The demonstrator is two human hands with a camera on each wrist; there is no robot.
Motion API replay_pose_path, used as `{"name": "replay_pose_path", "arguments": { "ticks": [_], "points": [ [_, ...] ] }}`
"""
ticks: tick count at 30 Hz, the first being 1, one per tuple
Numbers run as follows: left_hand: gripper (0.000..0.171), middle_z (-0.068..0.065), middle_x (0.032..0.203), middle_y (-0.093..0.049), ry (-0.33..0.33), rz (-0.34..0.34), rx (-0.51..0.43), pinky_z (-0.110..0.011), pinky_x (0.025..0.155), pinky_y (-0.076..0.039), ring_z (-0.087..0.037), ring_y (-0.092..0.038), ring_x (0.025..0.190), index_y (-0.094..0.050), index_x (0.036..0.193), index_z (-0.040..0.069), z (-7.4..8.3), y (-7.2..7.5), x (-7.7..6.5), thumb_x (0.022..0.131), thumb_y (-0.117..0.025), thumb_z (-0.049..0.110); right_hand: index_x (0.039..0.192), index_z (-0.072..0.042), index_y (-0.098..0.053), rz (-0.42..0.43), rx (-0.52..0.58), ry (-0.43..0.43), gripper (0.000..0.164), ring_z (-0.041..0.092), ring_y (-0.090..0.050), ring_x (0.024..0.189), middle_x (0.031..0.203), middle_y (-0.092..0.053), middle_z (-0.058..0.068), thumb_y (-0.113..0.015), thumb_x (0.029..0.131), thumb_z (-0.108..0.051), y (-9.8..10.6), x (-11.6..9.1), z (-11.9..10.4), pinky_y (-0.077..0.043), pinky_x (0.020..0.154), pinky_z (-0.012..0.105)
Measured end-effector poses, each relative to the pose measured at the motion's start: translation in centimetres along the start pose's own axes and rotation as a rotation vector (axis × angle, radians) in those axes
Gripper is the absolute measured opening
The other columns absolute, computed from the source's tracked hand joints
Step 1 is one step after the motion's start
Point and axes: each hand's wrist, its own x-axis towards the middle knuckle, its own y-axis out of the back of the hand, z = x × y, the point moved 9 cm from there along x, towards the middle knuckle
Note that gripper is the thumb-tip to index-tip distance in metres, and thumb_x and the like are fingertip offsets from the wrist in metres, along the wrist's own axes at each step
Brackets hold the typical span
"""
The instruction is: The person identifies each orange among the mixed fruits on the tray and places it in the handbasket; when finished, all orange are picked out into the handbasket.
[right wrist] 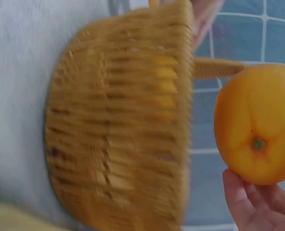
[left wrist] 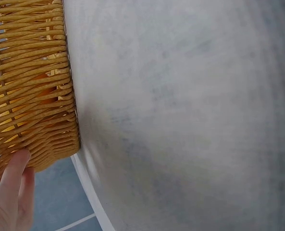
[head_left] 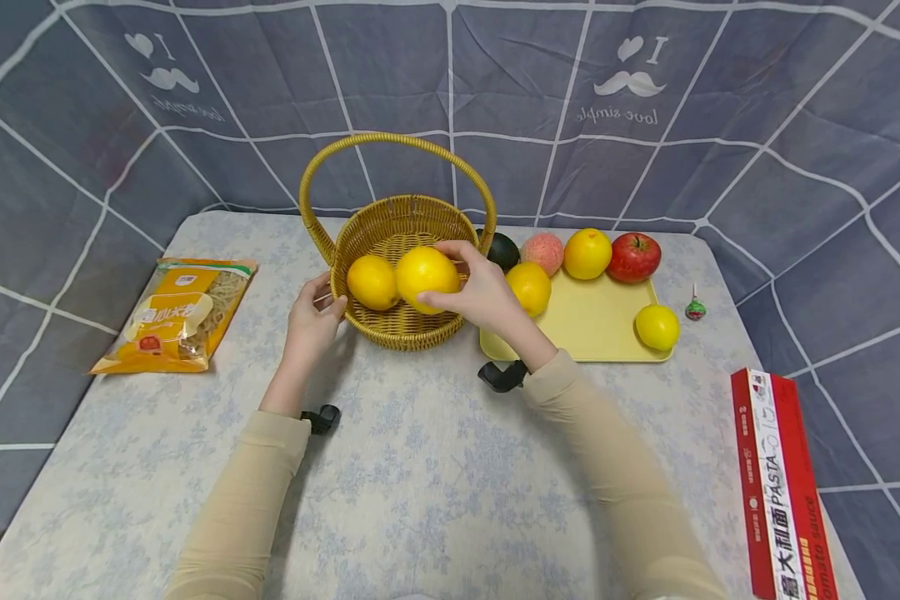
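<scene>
My right hand [head_left: 487, 292] holds an orange [head_left: 427, 277] over the wicker basket [head_left: 407, 340], thumb on the near side and fingers round the far side. In the right wrist view that orange [right wrist: 260, 115] appears beyond the basket's rim, its green stem spot showing. A second orange [head_left: 371, 283] lies inside the basket on the left. With thumb at the rim and fingers against the outer wall, my left hand [head_left: 313, 321] grips the basket's left side. The left wrist view shows its fingertips on the weave [left wrist: 31, 106].
Right of the basket, a yellow tray [head_left: 600, 325] bears a lemon [head_left: 657, 327], a red apple [head_left: 633, 257], a peach [head_left: 543, 252] and more oranges [head_left: 587, 253]. A lollipop [head_left: 695, 307] lies beside it. A pasta box [head_left: 783, 483] lies right, an orange food bag [head_left: 176, 317] left.
</scene>
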Motion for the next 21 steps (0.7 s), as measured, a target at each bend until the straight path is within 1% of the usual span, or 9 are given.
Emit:
{"name": "replay_pose_path", "arguments": {
  "ticks": [5, 10, 14, 19, 21],
  "points": [
    [0.058, -0.015, 0.152, -0.036, 0.005, 0.009, 0.007, -0.039, 0.108, -0.049, -0.028, -0.039, 0.140, -0.024, 0.157, 0.012, 0.0, -0.1, 0.0, 0.104, -0.049, 0.014, 0.142, -0.016, -0.049, -0.083, -0.054, 0.016, 0.075, 0.021, -0.054, 0.124, 0.142, -0.054, 0.002, -0.084, 0.078, -0.033, -3.0, 0.9, -0.1, -0.050, 0.102, 0.037],
    [0.058, -0.015, 0.152, -0.037, 0.005, 0.008, 0.000, -0.039, 0.109, -0.049, -0.028, -0.039, 0.140, -0.025, 0.157, 0.012, -0.1, -0.1, 0.1, 0.104, -0.049, 0.013, 0.143, -0.018, -0.048, -0.170, -0.101, 0.035, 0.075, 0.020, -0.055, 0.118, 0.139, -0.055, 0.003, -0.082, 0.078, -0.034, -5.2, 1.5, 0.0, -0.053, 0.096, 0.035],
    [0.058, -0.015, 0.152, -0.037, 0.003, 0.006, -0.001, -0.039, 0.108, -0.049, -0.027, -0.039, 0.140, -0.025, 0.157, 0.012, -0.1, -0.1, 0.1, 0.104, -0.049, 0.014, 0.143, -0.016, -0.049, -0.216, -0.151, 0.059, 0.074, 0.020, -0.057, 0.113, 0.135, -0.057, 0.006, -0.080, 0.078, -0.032, -6.3, 1.9, 0.0, -0.053, 0.092, 0.036],
    [0.058, -0.015, 0.152, -0.037, 0.008, 0.002, -0.017, -0.038, 0.108, -0.049, -0.027, -0.040, 0.139, -0.025, 0.157, 0.012, -0.1, -0.1, 0.2, 0.104, -0.049, 0.013, 0.142, -0.012, -0.049, -0.232, -0.241, 0.074, 0.074, 0.021, -0.057, 0.117, 0.137, -0.057, 0.007, -0.080, 0.079, -0.032, -7.2, 2.4, 0.3, -0.052, 0.096, 0.037],
    [0.058, -0.015, 0.152, -0.037, 0.011, 0.002, -0.024, -0.038, 0.108, -0.049, -0.027, -0.040, 0.139, -0.025, 0.157, 0.013, -0.2, 0.0, 0.2, 0.104, -0.049, 0.013, 0.142, -0.011, -0.049, -0.234, -0.260, 0.073, 0.074, 0.023, -0.056, 0.119, 0.139, -0.056, 0.007, -0.081, 0.079, -0.032, -7.6, 2.6, 0.5, -0.051, 0.098, 0.038]
  ]
}}
